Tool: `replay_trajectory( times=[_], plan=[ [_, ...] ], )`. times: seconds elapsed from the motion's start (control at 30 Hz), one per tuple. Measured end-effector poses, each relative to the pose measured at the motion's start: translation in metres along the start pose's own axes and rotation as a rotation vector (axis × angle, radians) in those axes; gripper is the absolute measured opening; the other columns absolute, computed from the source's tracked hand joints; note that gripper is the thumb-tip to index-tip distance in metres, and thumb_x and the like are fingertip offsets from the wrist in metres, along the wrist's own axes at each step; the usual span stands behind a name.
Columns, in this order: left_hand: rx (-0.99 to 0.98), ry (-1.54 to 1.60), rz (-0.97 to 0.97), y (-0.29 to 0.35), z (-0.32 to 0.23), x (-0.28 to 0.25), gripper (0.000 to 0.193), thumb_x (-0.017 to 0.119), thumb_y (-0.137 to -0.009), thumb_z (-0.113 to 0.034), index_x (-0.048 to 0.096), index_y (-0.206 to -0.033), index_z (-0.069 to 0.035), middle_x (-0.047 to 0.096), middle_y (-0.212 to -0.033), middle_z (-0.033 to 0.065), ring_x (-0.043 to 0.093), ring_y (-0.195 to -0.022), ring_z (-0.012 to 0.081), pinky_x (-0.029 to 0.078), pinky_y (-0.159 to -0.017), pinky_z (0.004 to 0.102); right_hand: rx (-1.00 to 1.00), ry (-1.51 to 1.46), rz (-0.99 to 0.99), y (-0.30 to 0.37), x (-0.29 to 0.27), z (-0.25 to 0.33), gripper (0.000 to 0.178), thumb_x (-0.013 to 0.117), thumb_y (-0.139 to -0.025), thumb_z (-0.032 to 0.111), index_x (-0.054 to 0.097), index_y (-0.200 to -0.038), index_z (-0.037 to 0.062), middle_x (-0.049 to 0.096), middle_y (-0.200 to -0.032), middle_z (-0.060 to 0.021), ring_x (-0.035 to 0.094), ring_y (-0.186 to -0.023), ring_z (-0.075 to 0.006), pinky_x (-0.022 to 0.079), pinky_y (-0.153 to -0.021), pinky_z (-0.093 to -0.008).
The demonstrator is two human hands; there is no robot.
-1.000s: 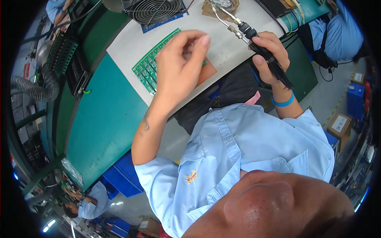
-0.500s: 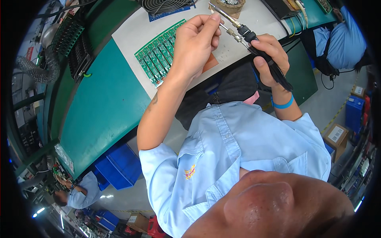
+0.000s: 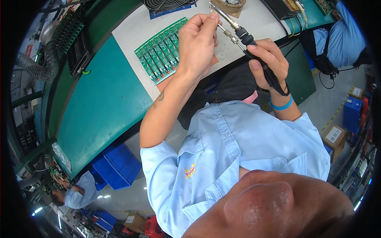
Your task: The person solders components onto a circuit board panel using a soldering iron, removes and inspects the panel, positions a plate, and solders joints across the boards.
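Note:
My right hand (image 3: 272,61) is closed round the black handle of a soldering iron (image 3: 247,39), whose metal barrel slants up and to the left. A thin metal guide tube (image 3: 228,33) runs along the iron's side. My left hand (image 3: 198,43) is closed in a pinch just below the iron's tip. A small pale bit shows above its fingertips, too small to name. Beneath and left of that hand lies a green circuit board panel (image 3: 158,55) made of several narrow boards side by side, partly hidden by the hand.
The panel rests on a white sheet (image 3: 129,29) over a green bench (image 3: 97,95). A round fan (image 3: 164,4) and a round brown holder (image 3: 228,7) stand at the far edge. A black box (image 3: 279,8) is at far right. Co-workers sit right and lower left; blue bins (image 3: 117,164) stand below.
My left hand has shifted slightly, its wrist moving right and uncovering more of the panel's near edge. My right hand and the soldering iron have moved a little left and nearer.

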State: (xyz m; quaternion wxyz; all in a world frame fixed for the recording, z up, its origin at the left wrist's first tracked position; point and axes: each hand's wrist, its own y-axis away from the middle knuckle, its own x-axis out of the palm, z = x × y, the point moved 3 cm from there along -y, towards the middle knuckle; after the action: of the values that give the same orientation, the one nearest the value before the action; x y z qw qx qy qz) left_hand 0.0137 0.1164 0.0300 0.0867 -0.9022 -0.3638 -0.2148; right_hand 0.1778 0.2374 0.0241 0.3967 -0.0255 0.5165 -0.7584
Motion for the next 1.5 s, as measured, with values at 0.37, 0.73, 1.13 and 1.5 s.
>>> replay_trajectory(
  times=[0.37,0.73,1.13,1.5],
  plan=[
    [0.023,0.004,-0.043,0.002,0.003,0.001,0.026,0.066,-0.11,-0.025,0.069,-0.098,-0.002,0.05,-0.069,-0.0028,0.04,-0.06,0.006,0.035,-0.058,0.0225,0.051,-0.055,-0.023,0.003,0.002,-0.003,0.031,0.074,-0.094,0.005,0.076,-0.123,-0.0053,0.073,-0.111,-0.0185,0.063,-0.082,-0.0235,0.053,-0.073,-0.0301],
    [-0.015,0.029,-0.119,0.001,0.003,0.003,0.027,0.068,-0.107,-0.024,0.067,-0.09,-0.003,0.046,-0.061,-0.0043,0.037,-0.055,0.0055,0.032,-0.053,0.0226,0.056,-0.041,-0.009,0.004,0.004,-0.005,0.031,0.074,-0.095,0.006,0.076,-0.124,-0.0045,0.073,-0.112,-0.019,0.063,-0.081,-0.0222,0.053,-0.073,-0.0298],
    [-0.019,0.023,-0.137,-0.002,0.006,0.006,0.028,0.067,-0.108,-0.025,0.067,-0.089,-0.003,0.046,-0.062,-0.004,0.039,-0.055,0.0048,0.031,-0.051,0.0219,0.08,-0.039,-0.012,0.002,0.003,-0.011,0.036,0.08,-0.089,0.002,0.076,-0.124,-0.003,0.074,-0.111,-0.0174,0.066,-0.083,-0.0225,0.054,-0.073,-0.0291],
    [-0.024,0.017,-0.133,-0.002,0.009,0.009,0.029,0.068,-0.109,-0.027,0.068,-0.094,-0.002,0.049,-0.064,-0.0028,0.041,-0.055,0.0048,0.032,-0.05,0.0215,0.125,0.008,-0.013,0.003,0.0,-0.013,0.049,0.087,-0.077,-0.011,0.074,-0.123,-0.0017,0.075,-0.11,-0.0169,0.069,-0.088,-0.024,0.056,-0.08,-0.0307]
  ],
)
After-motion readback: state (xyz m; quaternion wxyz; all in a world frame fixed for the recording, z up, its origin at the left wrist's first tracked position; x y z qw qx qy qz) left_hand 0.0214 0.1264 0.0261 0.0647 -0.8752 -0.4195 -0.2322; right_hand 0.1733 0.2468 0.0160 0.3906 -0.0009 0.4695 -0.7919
